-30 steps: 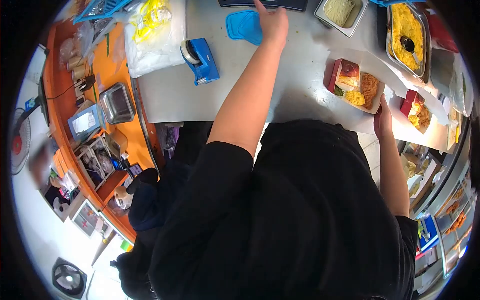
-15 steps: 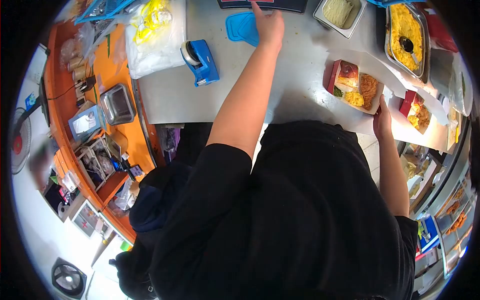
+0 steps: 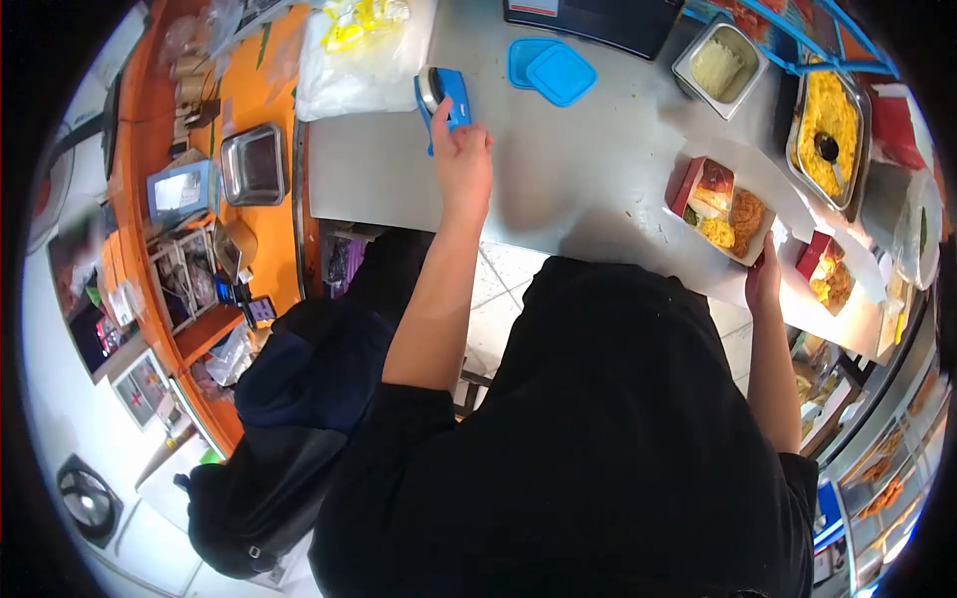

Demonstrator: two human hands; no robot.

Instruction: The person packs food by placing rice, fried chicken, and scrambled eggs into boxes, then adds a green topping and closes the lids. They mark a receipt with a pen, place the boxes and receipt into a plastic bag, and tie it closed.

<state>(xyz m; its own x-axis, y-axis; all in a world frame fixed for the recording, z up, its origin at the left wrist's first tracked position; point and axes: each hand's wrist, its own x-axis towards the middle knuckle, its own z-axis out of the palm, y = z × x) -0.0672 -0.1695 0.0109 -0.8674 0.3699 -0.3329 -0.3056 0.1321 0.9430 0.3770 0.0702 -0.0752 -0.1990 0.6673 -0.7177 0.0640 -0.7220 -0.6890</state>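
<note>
My left hand (image 3: 463, 167) is over the near end of a blue tape dispenser (image 3: 457, 88). Its index finger stretches along the dispenser's side, and the fingers look apart with nothing held. On the right, my right hand (image 3: 764, 279) grips the near right corner of an open paper food box (image 3: 686, 187); part of the hand is hidden. Inside the box are a browned bun (image 3: 714, 189), scrambled egg (image 3: 718, 233), a fried piece (image 3: 748, 221) and some greens. A second open box (image 3: 815, 254) with similar food stands just right of it.
Blue lids (image 3: 563, 75) lie mid-counter, near a dark flat device (image 3: 598, 20). Metal containers hold pale shreds (image 3: 716, 68) and scrambled egg (image 3: 829, 110) with a spoon. Plastic bags (image 3: 364, 70) are stacked at back left. An orange shelf with a metal tray (image 3: 253, 164) is further left.
My left hand has come back from the dark device and moved left to the tape dispenser. My right hand still holds the food box. The view has shifted slightly.
</note>
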